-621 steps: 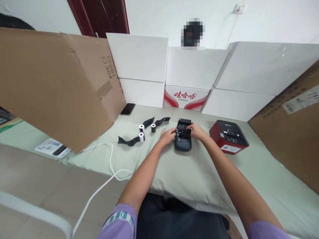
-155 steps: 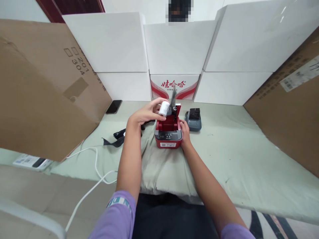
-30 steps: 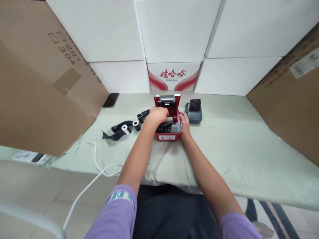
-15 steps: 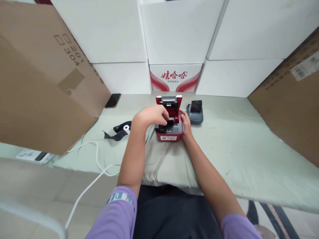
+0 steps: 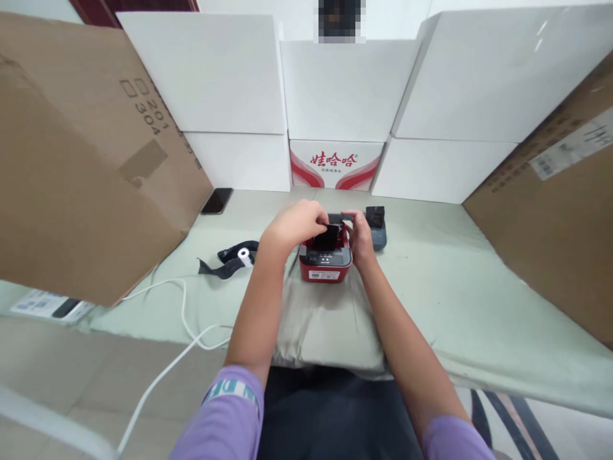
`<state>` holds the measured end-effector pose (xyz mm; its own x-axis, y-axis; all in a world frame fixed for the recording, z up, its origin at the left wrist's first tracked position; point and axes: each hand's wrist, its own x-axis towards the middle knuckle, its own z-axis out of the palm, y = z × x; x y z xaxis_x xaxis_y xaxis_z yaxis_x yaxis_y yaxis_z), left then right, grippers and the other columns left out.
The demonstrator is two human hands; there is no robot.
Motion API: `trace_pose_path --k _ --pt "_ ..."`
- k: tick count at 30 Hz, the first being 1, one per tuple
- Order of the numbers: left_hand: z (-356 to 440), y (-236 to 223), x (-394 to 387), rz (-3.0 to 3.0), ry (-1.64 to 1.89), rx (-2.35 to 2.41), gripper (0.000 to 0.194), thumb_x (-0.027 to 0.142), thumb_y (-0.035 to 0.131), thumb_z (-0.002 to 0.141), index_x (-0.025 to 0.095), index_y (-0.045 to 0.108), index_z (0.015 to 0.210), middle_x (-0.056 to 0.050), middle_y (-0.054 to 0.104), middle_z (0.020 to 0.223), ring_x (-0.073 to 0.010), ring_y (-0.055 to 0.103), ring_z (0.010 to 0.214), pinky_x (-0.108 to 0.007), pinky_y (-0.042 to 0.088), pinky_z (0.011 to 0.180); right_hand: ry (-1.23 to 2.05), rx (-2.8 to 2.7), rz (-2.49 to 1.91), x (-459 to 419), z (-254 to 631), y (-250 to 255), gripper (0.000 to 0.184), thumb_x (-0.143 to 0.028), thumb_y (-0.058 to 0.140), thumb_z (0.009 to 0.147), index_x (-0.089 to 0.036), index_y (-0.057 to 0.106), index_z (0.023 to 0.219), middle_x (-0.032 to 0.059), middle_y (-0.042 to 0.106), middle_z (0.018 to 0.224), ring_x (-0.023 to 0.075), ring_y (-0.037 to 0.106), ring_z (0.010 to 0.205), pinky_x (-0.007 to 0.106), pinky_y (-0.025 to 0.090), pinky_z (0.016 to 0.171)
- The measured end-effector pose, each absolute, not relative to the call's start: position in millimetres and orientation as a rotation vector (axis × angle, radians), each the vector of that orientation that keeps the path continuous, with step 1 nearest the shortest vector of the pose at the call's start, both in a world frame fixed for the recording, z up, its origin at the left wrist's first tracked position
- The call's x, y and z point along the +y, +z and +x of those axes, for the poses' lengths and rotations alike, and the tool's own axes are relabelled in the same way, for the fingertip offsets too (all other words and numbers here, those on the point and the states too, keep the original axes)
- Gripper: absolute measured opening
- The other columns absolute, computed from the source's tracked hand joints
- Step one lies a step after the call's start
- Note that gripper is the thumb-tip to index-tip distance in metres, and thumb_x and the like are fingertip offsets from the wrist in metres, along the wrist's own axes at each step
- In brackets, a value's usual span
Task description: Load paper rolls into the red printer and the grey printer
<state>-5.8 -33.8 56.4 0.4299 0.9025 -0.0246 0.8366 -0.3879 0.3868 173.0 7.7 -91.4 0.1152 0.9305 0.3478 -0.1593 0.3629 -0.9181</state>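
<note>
A small red and black label printer (image 5: 324,275) sits in front of me on the cloth-covered surface, its lid (image 5: 335,218) raised partway. My left hand (image 5: 301,223) reaches over it from the left, thumb and fingers pinching a black strip (image 5: 327,237) that comes up out of the printer. At the right, my right hand (image 5: 360,235) has its fingers on the lid's edge and its palm beside the printer's side. The inside of the printer is mostly hidden by the strip and lid.
Behind the right hand stands a grey device (image 5: 379,237) with a black piece on top. Left lie a black strip with a white core (image 5: 244,257), a phone (image 5: 218,200) and a white cable (image 5: 184,313). White boxes (image 5: 338,89) and cardboard (image 5: 71,160) surround the surface.
The printer's lid has tilted down from upright, with my right hand moved up to its edge. More of the black strip shows in my left hand. The view has tilted up slightly.
</note>
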Motion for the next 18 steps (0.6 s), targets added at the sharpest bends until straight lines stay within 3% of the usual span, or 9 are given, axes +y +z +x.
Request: trace_pose_path --k 3,5,8,11,14,16,18 --pt "-10 58 -35 2.298 0.245 1.412 0.020 0.024 0.059 0.078 0.022 0.078 0.085 -0.001 0.071 0.069 -0.0134 0.059 0.057 -0.025 0.039 0.057 0.867 -1.187 -0.830 -8 172 -100 0.020 -0.044 0.060 0.083 -0.025 0.066 0.082 0.0039 0.063 0.126 0.0270 0.053 0.129 0.045 0.037 0.114" --pt "-11 58 -34 2.267 0.214 1.394 0.019 0.028 0.061 0.078 0.022 0.078 0.084 -0.001 0.071 0.070 -0.0135 0.059 0.058 -0.025 0.040 0.056 0.876 -1.200 -0.827 -14 171 -104 0.014 -0.033 0.062 0.075 -0.025 0.067 0.085 0.0036 0.058 0.135 0.0286 0.046 0.136 0.046 0.033 0.117" --pt "-14 56 -28 2.237 0.212 1.422 0.029 0.041 0.058 0.083 0.021 0.079 0.086 -0.003 0.072 0.072 -0.0152 0.061 0.062 -0.026 0.042 0.058 0.982 -1.185 -0.803 -16 170 -110 0.043 -0.027 0.056 0.068 -0.028 0.065 0.109 0.0025 0.054 0.144 0.0288 0.044 0.139 0.047 0.032 0.119" --pt "-24 46 -15 2.212 0.249 1.510 0.039 0.048 0.060 0.083 0.021 0.076 0.106 -0.005 0.077 0.097 -0.0194 0.068 0.084 -0.026 0.049 0.072 1.088 -1.122 -0.782 -12 168 -115 0.067 -0.027 0.055 0.062 -0.029 0.054 0.129 0.0032 0.054 0.145 0.0290 0.045 0.139 0.049 0.034 0.119" --pt "-40 27 0 2.103 0.234 1.625 0.073 0.047 0.071 0.075 0.024 0.055 0.142 -0.010 0.065 0.137 -0.0243 0.066 0.114 -0.027 0.051 0.089 1.168 -1.057 -0.780 -9 168 -117 0.079 -0.026 0.056 0.058 -0.029 0.047 0.137 0.0035 0.051 0.149 0.0292 0.042 0.143 0.049 0.030 0.122" --pt "-49 11 6 1.941 0.195 1.575 0.095 0.046 0.075 0.072 0.025 0.033 0.155 -0.014 0.056 0.147 -0.0245 0.065 0.118 -0.029 0.052 0.089 1.220 -1.031 -0.781 -10 168 -116 0.084 -0.025 0.055 0.057 -0.030 0.044 0.140 0.0031 0.052 0.148 0.0293 0.043 0.143 0.050 0.029 0.122" --pt "-56 -3 6 1.772 0.232 1.439 0.097 0.046 0.071 0.076 0.027 0.024 0.158 -0.016 0.054 0.149 -0.0228 0.067 0.115 -0.028 0.054 0.082 1.252 -1.030 -0.788 -12 169 -112 0.087 -0.025 0.055 0.056 -0.030 0.041 0.142 0.0032 0.054 0.146 0.0298 0.047 0.139 0.051 0.032 0.120"
